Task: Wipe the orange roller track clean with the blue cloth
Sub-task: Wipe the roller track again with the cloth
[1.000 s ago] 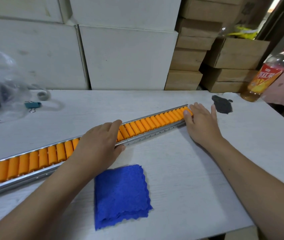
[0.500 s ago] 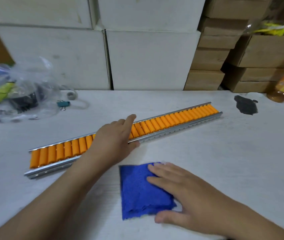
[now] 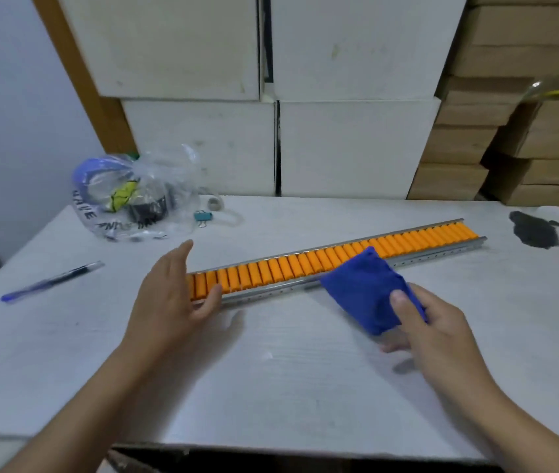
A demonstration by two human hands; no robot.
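White surface [image 3: 271,387] filling the lower view, backed at 12 o'clock by stacked white boxes [image 3: 353,145] and at 2 o'clock by brown cartons [image 3: 469,145]. Orange roller track [image 3: 305,264] in a metal frame lying diagonally across the centre, low end toward 9 o'clock, high end toward 2 o'clock. Clear plastic bag [image 3: 134,199] of mixed items at 10 o'clock, well apart from the track. Left hand [image 3: 172,298] at the track's low end, fingers [image 3: 213,298] released and spread, thumb against the near rail. Right hand [image 3: 435,329] at 4 o'clock, fingers clenched on the blue cloth [image 3: 363,288], thumb pressed on top. Cloth bunched, raised, its far corner overlapping the rollers near mid-track; contact not discernible. Dark smear [image 3: 533,230] at 3 o'clock beyond the track's high end. Blue pen [image 3: 53,281] at 9 o'clock. Small binder clip [image 3: 203,216] just beside the bag.
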